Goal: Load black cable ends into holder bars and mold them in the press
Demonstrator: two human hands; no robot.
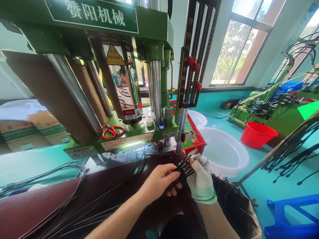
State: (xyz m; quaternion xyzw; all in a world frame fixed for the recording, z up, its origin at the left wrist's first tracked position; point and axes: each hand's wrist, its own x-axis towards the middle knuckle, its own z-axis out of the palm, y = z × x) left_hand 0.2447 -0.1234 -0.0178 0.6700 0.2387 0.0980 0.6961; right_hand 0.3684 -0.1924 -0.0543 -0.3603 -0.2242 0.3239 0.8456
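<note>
My bare left hand (158,182) is closed around a bundle of black cables (182,172), thumb on top and fingertips underneath. My right hand (202,183), in a white glove with a green cuff, grips the same bundle near its ends, where silvery metal tips fan out up and to the right. Both hands are above the dark red work table (104,176), in front of a green press machine (154,20). Long loose black cables (82,212) run across the table on the left, and some hang near the press's metal bed (122,161).
Red-handled scissors (113,132) lie on the press platform. A sack of black pieces (234,205) stands right of my hands. Beyond are a white tub (221,149), a red bucket (258,135), a blue stool (294,215) and cables hanging from a pole (276,149).
</note>
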